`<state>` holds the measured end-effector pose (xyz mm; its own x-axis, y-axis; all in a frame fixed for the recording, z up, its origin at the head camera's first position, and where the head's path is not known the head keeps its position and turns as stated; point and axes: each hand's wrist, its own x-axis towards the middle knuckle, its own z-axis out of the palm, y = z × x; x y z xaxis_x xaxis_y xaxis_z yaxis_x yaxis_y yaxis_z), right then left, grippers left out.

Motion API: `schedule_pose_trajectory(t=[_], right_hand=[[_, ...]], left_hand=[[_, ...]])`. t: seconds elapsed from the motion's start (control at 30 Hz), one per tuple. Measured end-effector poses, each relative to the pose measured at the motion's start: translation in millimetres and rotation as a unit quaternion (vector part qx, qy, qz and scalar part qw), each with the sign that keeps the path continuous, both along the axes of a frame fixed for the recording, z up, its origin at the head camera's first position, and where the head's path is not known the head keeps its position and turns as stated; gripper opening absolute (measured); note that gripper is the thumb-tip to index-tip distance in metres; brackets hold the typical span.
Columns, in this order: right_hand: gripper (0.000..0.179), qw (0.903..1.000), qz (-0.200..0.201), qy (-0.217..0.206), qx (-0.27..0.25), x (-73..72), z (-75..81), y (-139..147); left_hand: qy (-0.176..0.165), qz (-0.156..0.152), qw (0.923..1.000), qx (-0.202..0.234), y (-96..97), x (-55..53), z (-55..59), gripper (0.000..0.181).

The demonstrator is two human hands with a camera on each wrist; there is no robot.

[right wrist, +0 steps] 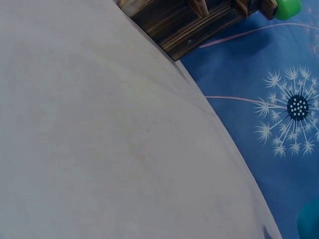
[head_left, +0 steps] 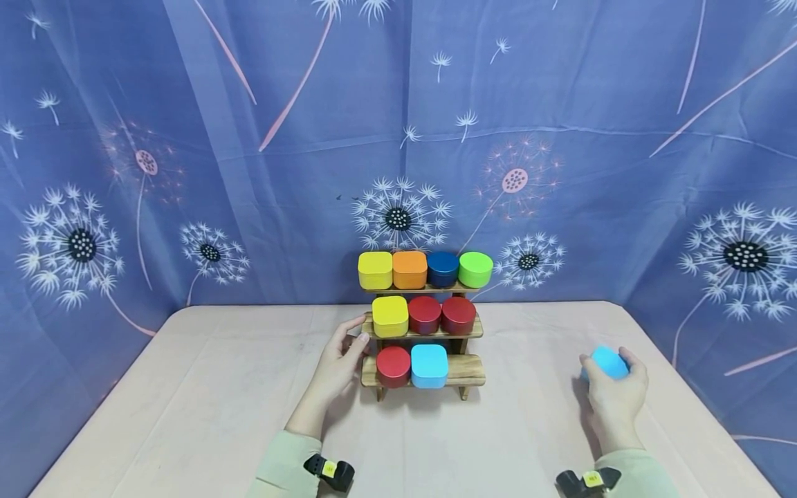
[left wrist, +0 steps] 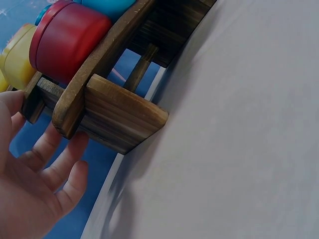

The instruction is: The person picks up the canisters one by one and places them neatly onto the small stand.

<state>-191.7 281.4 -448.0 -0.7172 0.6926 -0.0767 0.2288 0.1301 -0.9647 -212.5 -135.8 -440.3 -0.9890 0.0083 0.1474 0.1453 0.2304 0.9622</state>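
A three-tier wooden stand [head_left: 467,371] holds small coloured tins in the middle of the table. My left hand [head_left: 334,370] grips the left end of its middle tier; in the left wrist view its fingers [left wrist: 70,154] curl beside the board ends. On the bottom tier sit a red tin [head_left: 394,366] and a light blue tin [head_left: 429,366], with bare board to their right. The middle tier bears a yellow tin [head_left: 390,317] and two red tins. Far to the right, my right hand [head_left: 616,401] holds another blue tin [head_left: 609,362] between thumb and fingers; only a sliver shows in the right wrist view.
The top tier carries a yellow tin [head_left: 376,270], an orange tin [head_left: 409,270], a dark blue tin [head_left: 443,269] and a green tin [head_left: 476,270]. A pale cloth covers the table [head_left: 218,401]. Behind and at both sides hangs a blue dandelion-print curtain [head_left: 299,194].
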Motion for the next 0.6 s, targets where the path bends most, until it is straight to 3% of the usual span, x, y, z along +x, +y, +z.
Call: schedule_pose_trajectory(t=[0.6], right_hand=[[0.079,0.9954,0.01,0.037,0.088,6.9,11.9,-13]], left_hand=[[0.0,0.001,1.0,0.002,0.1,0.2,0.5,0.037]])
